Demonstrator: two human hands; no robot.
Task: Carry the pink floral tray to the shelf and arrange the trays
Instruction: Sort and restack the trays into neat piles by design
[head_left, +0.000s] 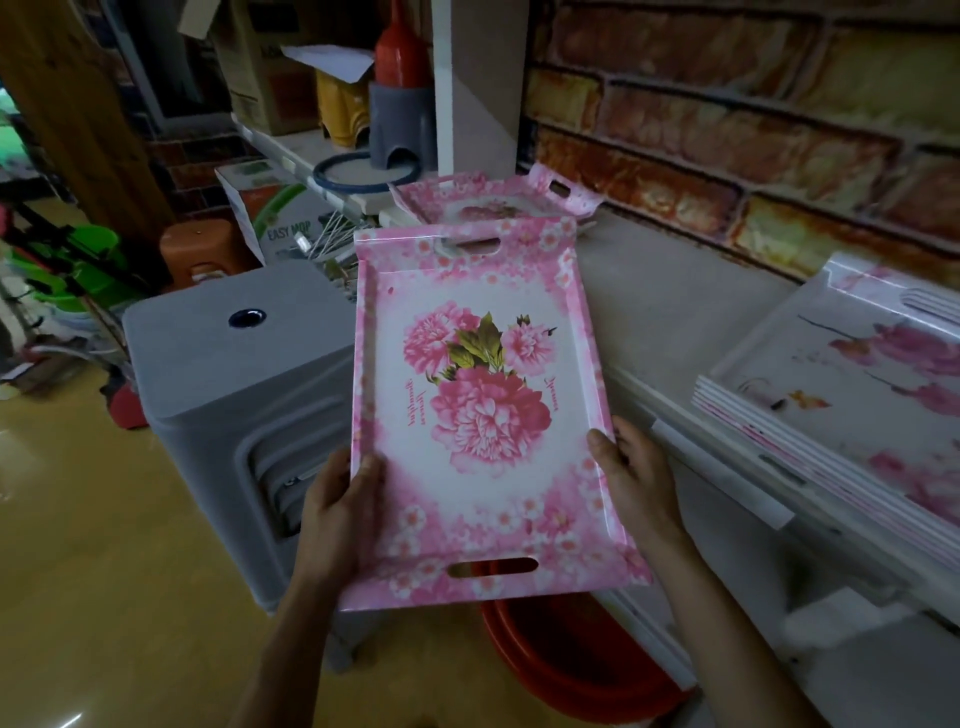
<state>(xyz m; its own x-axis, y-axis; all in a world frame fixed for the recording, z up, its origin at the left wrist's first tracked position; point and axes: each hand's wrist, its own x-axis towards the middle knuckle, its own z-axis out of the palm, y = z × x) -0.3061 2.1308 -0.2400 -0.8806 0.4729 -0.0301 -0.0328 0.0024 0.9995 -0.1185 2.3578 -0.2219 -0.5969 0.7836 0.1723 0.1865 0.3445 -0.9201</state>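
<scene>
Two hands hold the pink floral tray (478, 415) by its long sides: left hand (337, 514) on the left rim, right hand (634, 483) on the right rim. Thumbs lie on top, fingers clamped round the edges and hidden beneath. Tray is in the air, lengthwise, over a red basin (571, 660), between a grey plastic stool (234, 364) and the shelf (665, 291). Far handle is near a second pink tray (493, 202) lying on the shelf. Script on the tray face: unreadable. Stack of white floral trays (831, 395) at right. Box (283, 231) behind reads "EASY MOP".
</scene>
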